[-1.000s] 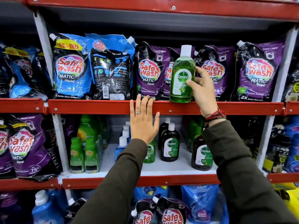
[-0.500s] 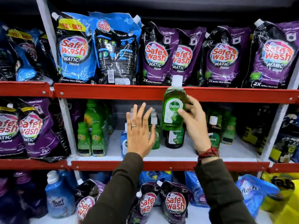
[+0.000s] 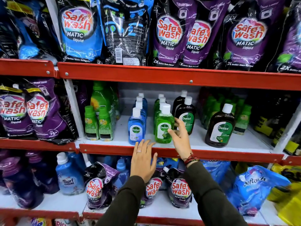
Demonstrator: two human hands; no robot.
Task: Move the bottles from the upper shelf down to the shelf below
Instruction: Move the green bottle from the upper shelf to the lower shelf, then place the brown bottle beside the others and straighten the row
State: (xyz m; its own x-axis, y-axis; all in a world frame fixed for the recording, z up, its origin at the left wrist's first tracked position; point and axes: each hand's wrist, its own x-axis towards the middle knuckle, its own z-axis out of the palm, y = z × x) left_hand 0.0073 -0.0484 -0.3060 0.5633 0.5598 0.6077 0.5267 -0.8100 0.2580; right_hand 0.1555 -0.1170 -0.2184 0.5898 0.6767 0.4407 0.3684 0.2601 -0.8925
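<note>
1. Your right hand has its fingers spread loosely beside the green Dettol bottle, gripping nothing; whether a fingertip touches it is unclear.
2. That bottle stands upright on the lower shelf, between the blue Dettol bottle and the brown Dettol bottle.
3. Your left hand lies open, empty, across the shelf's red edge.
4. Half a second ago you held the bottle in mid-air.

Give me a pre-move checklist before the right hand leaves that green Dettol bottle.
1. Green Dettol bottle upright on the middle shelf: ok.
2. Bottle base fully behind the shelf's red lip: ok.
3. Right hand open, fingers off the bottle: cannot tell; fingertips look very close.
4. Left hand empty, open at the lip: ok.
5. Gap to the blue Dettol bottle: ok.
6. More bottles on the upper shelf: cannot tell; only pouches show.
</note>
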